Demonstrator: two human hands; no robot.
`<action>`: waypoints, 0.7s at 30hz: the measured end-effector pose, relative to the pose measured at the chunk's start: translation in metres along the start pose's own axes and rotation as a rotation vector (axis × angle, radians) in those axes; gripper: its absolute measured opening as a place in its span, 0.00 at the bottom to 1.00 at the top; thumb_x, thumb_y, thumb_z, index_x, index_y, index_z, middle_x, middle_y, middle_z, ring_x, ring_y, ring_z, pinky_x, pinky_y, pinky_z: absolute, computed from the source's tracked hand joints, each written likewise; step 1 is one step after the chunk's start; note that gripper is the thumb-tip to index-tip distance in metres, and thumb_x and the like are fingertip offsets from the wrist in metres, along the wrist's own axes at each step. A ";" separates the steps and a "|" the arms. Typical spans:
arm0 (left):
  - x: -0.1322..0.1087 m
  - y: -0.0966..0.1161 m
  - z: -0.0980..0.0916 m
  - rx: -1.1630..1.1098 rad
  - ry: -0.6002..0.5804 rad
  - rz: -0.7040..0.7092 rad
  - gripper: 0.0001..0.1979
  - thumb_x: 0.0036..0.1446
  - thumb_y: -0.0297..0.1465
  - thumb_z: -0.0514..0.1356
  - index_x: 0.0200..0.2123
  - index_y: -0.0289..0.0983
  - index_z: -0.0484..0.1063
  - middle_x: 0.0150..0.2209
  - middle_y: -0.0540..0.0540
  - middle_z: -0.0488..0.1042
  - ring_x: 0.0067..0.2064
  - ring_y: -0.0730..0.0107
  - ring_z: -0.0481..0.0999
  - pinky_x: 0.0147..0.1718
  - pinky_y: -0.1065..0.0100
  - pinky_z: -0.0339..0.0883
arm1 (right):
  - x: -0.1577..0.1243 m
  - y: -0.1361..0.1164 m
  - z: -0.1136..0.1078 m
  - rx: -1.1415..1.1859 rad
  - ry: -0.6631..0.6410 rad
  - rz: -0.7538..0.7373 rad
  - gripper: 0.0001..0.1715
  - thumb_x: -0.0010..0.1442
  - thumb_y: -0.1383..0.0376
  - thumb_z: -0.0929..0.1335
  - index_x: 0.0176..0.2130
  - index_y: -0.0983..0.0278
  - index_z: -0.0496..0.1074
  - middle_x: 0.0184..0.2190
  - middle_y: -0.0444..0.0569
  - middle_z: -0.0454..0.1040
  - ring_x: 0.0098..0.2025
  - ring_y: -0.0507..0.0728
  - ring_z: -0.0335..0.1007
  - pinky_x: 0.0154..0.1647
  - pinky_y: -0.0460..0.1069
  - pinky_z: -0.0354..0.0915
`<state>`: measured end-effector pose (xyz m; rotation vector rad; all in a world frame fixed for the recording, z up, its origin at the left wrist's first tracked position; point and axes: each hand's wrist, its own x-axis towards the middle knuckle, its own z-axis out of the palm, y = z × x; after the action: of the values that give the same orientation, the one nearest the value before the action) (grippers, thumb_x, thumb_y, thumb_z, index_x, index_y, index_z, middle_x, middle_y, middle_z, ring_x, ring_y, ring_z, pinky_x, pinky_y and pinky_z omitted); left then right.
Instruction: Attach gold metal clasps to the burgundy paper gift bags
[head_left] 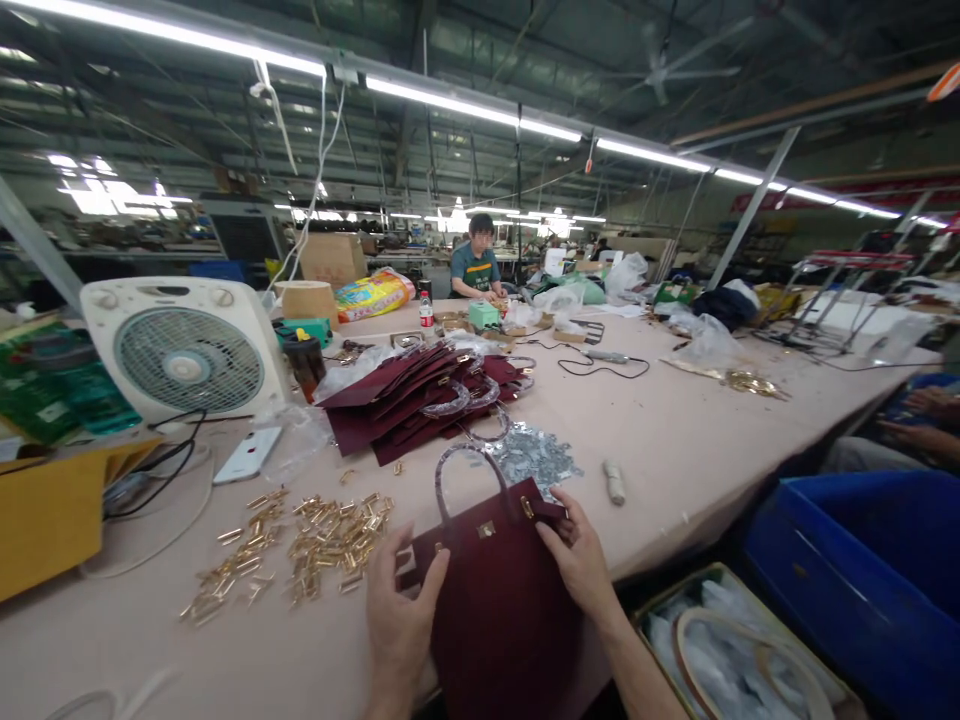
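Note:
A burgundy handbag panel (502, 610) hangs over the table's near edge, its looped handle (469, 450) wrapped in clear plastic. My left hand (405, 600) grips the panel's upper left side, thumb in front beside a small gold fitting. On the upper right side, my right hand (577, 560) pinches the short strap end (549, 510) next to another gold fitting. Between the hands, a gold plate (487, 530) sits below the handle. Loose gold fittings (330, 545) lie to the left of my left hand. Just past the panel is a heap of small silvery plates (532, 457).
Stacked burgundy panels (397, 400) lie farther back. A white fan (184, 360), phone (247, 455) and yellow envelope (52, 520) are at left. A wrapped roll (613, 482) lies at right, above a blue bin (862, 570) and lined crate (735, 640). A co-worker (476, 265) sits opposite.

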<state>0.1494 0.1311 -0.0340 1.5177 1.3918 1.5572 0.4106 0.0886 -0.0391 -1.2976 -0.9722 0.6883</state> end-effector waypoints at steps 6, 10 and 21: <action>-0.013 0.018 -0.006 0.218 0.186 0.503 0.13 0.60 0.37 0.68 0.47 0.39 0.76 0.47 0.42 0.76 0.50 0.57 0.77 0.54 0.53 0.71 | -0.002 -0.001 0.002 0.080 0.077 -0.008 0.39 0.58 0.53 0.76 0.63 0.61 0.66 0.49 0.55 0.82 0.52 0.65 0.80 0.57 0.59 0.73; -0.041 0.014 -0.003 0.156 0.107 0.608 0.04 0.61 0.29 0.66 0.40 0.41 0.78 0.39 0.47 0.77 0.41 0.64 0.79 0.46 0.62 0.73 | -0.010 -0.003 0.001 0.158 0.161 -0.002 0.43 0.57 0.54 0.77 0.65 0.61 0.64 0.48 0.55 0.82 0.51 0.65 0.81 0.57 0.60 0.73; -0.106 0.039 0.024 -0.001 -0.130 0.323 0.22 0.63 0.31 0.63 0.60 0.45 0.74 0.58 0.38 0.74 0.53 0.54 0.80 0.47 0.58 0.79 | -0.061 -0.027 0.007 0.289 0.241 0.089 0.57 0.53 0.52 0.80 0.71 0.60 0.57 0.38 0.49 0.84 0.42 0.63 0.82 0.47 0.55 0.75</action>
<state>0.2049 0.0302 -0.0412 1.8800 1.1138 1.6075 0.3737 0.0347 -0.0246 -1.1414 -0.5976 0.6942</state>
